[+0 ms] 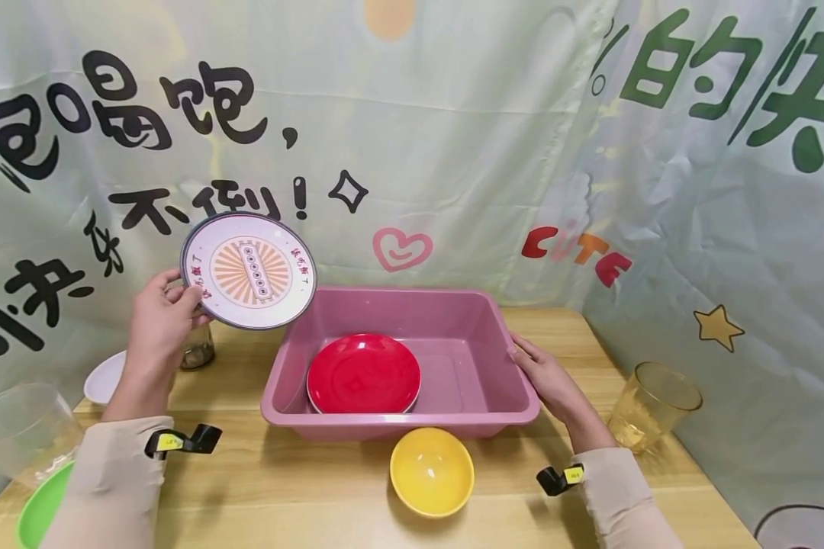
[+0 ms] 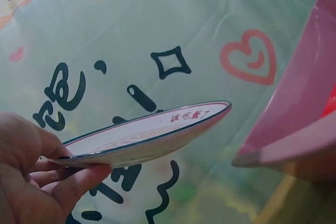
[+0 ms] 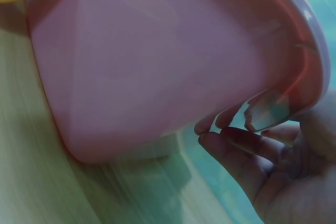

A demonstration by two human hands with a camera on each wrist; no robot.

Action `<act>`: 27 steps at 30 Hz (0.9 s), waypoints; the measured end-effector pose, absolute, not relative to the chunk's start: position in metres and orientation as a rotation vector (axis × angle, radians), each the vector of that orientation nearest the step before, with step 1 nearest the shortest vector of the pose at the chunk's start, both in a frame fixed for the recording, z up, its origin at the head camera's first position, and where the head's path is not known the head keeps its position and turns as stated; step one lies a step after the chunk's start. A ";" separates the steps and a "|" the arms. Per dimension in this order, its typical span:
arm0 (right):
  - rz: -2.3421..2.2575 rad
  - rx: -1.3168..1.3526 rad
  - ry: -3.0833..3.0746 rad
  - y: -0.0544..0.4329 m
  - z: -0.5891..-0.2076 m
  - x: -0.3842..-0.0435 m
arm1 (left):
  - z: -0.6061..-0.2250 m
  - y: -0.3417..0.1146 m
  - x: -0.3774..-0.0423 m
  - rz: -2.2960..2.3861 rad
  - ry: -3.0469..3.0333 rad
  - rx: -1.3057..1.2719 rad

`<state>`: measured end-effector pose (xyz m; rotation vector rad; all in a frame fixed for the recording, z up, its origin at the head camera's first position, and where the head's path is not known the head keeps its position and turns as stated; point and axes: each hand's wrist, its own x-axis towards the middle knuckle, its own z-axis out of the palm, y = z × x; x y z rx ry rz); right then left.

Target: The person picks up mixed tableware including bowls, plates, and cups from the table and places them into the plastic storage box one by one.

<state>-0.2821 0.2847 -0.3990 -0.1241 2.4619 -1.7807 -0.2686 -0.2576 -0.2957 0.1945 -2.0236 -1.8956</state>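
In the head view my left hand [image 1: 161, 324] pinches the edge of a white plate [image 1: 249, 271] with a dark blue rim, orange rays and red characters. The plate is held up and tilted, left of a pink basin [image 1: 490, 418]. From the left wrist, it appears nearly edge-on, with fingers [image 2: 86, 179] beneath it. My right hand [image 1: 545, 374] grips the basin's right rim, its fingers [image 3: 236, 153] under the rim in the right wrist view. Inside the basin, at its left, lies a red plate [image 1: 364, 374]; a pale edge shows below it.
A yellow bowl [image 1: 432, 473] stands in front of the basin. An amber glass [image 1: 652, 408] is at the right. On the left are a clear container [image 1: 27, 431], a green dish [image 1: 44, 503], a white dish [image 1: 104, 379] and a partly hidden glass [image 1: 199, 349]. Printed cloth hangs behind.
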 end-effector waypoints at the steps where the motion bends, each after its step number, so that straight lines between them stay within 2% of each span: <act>1: -1.774 -0.133 2.464 0.285 -0.398 -0.282 | -0.295 -0.257 -0.269 -1.922 -2.003 0.174; 27: -1.521 -0.202 2.519 0.286 -0.376 -0.285 | -0.287 -0.227 -0.276 -1.768 -2.282 0.003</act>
